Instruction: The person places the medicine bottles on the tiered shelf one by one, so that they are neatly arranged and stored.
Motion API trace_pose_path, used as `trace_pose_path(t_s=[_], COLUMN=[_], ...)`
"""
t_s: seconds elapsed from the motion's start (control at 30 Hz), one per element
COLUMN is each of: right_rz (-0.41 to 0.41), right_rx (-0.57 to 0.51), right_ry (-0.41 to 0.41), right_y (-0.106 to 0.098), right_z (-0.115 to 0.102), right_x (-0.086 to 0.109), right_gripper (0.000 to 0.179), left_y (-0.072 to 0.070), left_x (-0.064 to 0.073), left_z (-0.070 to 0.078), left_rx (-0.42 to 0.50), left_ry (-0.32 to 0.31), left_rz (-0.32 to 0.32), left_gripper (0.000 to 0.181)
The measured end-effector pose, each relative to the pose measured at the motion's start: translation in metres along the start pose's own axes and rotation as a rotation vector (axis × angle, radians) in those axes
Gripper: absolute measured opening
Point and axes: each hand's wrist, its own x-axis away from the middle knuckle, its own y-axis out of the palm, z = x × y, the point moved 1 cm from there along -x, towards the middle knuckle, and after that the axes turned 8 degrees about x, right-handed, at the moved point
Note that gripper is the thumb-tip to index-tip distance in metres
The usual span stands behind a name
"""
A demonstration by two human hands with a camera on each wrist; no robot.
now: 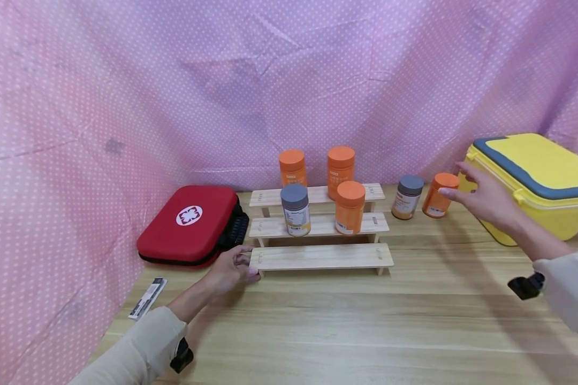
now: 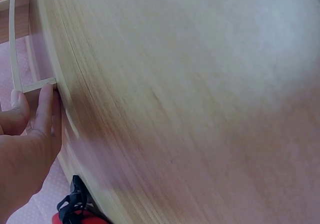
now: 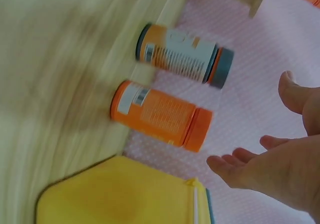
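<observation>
- Two hands out: right hand (image 1: 481,199) fingers spread, loose, holding nothing, tips just by orange-lid bottle (image 1: 438,194)
- bottle stands upright on table (image 1: 366,331), beside grey-lid bottle (image 1: 407,197), near yellow box (image 1: 534,182)
- looks like light, stiff, smooth plastic; grip round the body below the cap
- left hand (image 1: 228,270) fingers straight, touching end of stepped wooden rack (image 1: 320,256)

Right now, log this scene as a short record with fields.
left hand: touches the left end of the rack's bottom step
right hand: open, at the orange-cap bottle on the table
beside it: grey-cap bottle
on rack: four bottles, three with orange caps, one grey
left of rack: red case
right: yellow box
</observation>
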Motion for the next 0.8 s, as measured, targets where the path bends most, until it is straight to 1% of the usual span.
trace_pose_path(t_s=[0.1,0.17,0.33,0.4,0.43,0.53,0.63,0.7,0.8], right_rz=[-0.018,-0.052,-0.215,-0.262,-0.27,-0.263,-0.233,-0.203,-0.161], right_rx=[0.023,0.01,-0.091,-0.124,-0.134,-0.154,-0.154,-0.155,-0.168], right_ry=[0.004,0.002,0.056,0.087,0.093,0.082,0.057,0.04,0.033], right_y=[0.0,0.0,0.006,0.008,0.009,0.013,0.018,0.021,0.026], right_z=[0.006,0.01,0.022,0.026,0.028,0.031,0.033,0.035,0.039], right_x=[-0.016,-0.025,-0.039,-0.041,-0.042,-0.043,-0.044,-0.043,-0.042], right_gripper=[0.09,0.091,0.095,0.094,0.091,0.079,0.067,0.06,0.055], left_y=[0.0,0.0,0.002,0.002,0.002,0.002,0.001,0.001,0.001], left_x=[0.0,0.0,0.002,0.003,0.004,0.004,0.005,0.005,0.004], left_z=[0.0,0.0,-0.001,-0.002,-0.001,0.0,0.001,0.001,0.001], left_rx=[0.002,0.003,0.009,0.013,0.013,0.01,-0.009,-0.024,-0.028], left_ry=[-0.001,-0.001,0.008,0.017,0.026,0.04,0.047,0.038,0.024], left_rz=[0.006,0.007,0.0,-0.004,-0.009,-0.01,-0.013,-0.005,0.0], left_gripper=[0.058,0.057,0.057,0.057,0.056,0.056,0.056,0.056,0.057])
